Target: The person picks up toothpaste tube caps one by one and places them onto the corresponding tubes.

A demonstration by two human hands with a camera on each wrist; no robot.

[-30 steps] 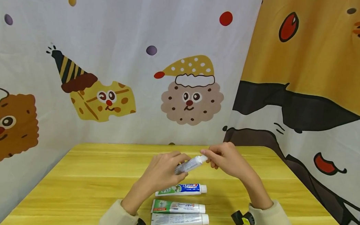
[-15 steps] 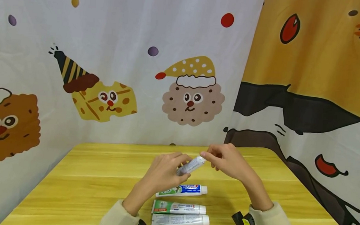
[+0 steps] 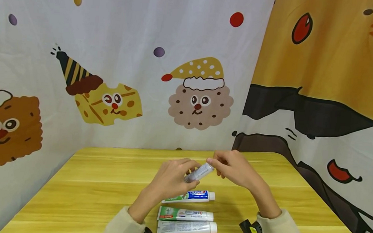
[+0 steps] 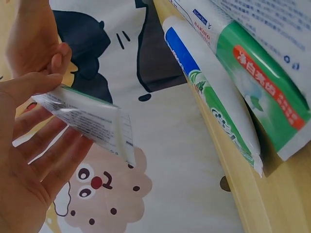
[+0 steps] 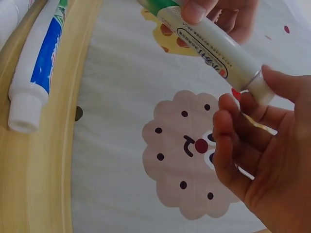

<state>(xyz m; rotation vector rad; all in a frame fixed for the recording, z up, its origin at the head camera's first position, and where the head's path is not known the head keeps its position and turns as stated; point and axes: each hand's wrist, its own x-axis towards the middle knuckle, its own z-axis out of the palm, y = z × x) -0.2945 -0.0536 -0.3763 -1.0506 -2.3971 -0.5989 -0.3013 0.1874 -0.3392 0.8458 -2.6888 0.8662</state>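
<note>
Above the table, my left hand (image 3: pixel 173 176) holds a white-and-green toothpaste tube (image 3: pixel 199 172) between thumb and fingers, tilted with its cap end up and to the right. At that end my right hand (image 3: pixel 234 167) pinches the white cap (image 5: pixel 261 89) between thumb and index finger. In the left wrist view the flat crimped end of the tube (image 4: pixel 102 116) sticks out past my left fingers. Below the hands, a blue, green and white toothpaste tube (image 3: pixel 197 195) lies on the table, partly hidden behind my left hand in the head view.
Nearer the front of the wooden table (image 3: pixel 82 195) lie a green-and-white toothpaste tube (image 3: pixel 187 215) and a mostly white one (image 3: pixel 186 229), side by side with caps to the right. A cartoon-printed curtain (image 3: pixel 129 56) hangs behind the table and along its sides.
Both hands keep hold of the tube and its cap. My right fingers have shifted slightly about the cap, covering more of it, and the tube tilts a little more steeply.
</note>
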